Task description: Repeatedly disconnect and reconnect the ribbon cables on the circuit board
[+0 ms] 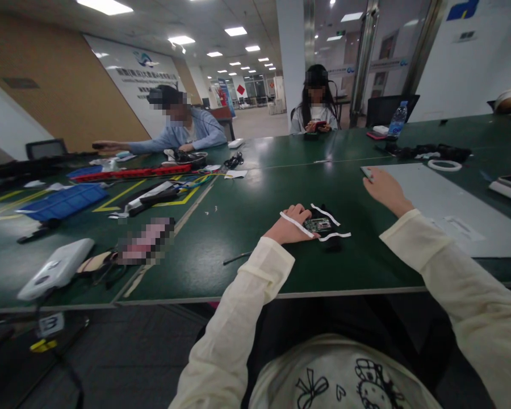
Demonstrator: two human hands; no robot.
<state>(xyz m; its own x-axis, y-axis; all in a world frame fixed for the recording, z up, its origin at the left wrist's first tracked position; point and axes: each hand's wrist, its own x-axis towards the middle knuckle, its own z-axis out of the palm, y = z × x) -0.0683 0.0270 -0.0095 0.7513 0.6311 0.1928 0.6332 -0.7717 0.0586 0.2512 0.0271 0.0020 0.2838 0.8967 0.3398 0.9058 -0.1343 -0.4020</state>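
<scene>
A small black device with an exposed circuit board (319, 224) lies on the green table in front of me, with white strips (335, 236) around it. My left hand (293, 223) is closed on its left side, fingers curled over the edge. Farther right, my right hand (385, 188) reaches over the left edge of a large pale board (434, 199). Its fingers are bent together at a small greyish piece (367, 172), too small to name. A thin dark rod (237, 258) lies to the left of the device.
Left on the table (264, 187) are a blue basket (63, 201), a white case (57, 267), a phone-like pink item (148, 241) and cables. A tape roll (444, 165) and a water bottle (397, 119) stand at right. Two people (317, 108) sit across; another's arm shows far right.
</scene>
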